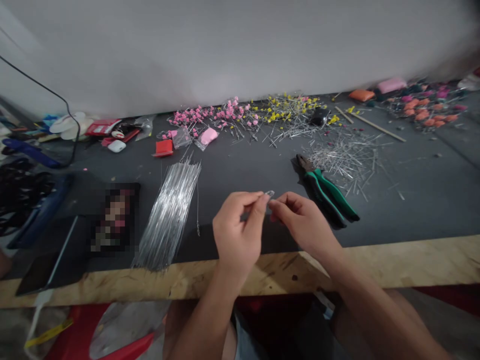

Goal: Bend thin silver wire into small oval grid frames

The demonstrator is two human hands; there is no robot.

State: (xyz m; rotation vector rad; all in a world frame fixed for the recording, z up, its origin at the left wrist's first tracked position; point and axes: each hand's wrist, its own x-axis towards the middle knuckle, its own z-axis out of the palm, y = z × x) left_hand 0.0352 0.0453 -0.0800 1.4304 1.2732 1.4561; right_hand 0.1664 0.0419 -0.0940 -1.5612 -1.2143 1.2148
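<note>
Over the front of the table, my left hand [240,227] pinches a small looped piece of thin wire [270,193] between thumb and finger. Close beside it on the right, my right hand [300,220] is closed in a pinch; whatever lies between its fingertips is too small to make out. Green-handled pliers [330,192] rest just beyond my right hand, jaws pointing away. Left of my hands lies a thick bundle of straight silver wires [168,215]. A single twisted wire [198,210] lies alongside the bundle.
Pink-tipped wires [213,116], yellow-tipped wires [288,107] and orange flower heads [431,112] line the back. Short loose wires [348,155] are heaped behind the pliers. A thin stick [378,126] lies back right. At left are a phone-like slab [116,215] and a dark tablet [52,255].
</note>
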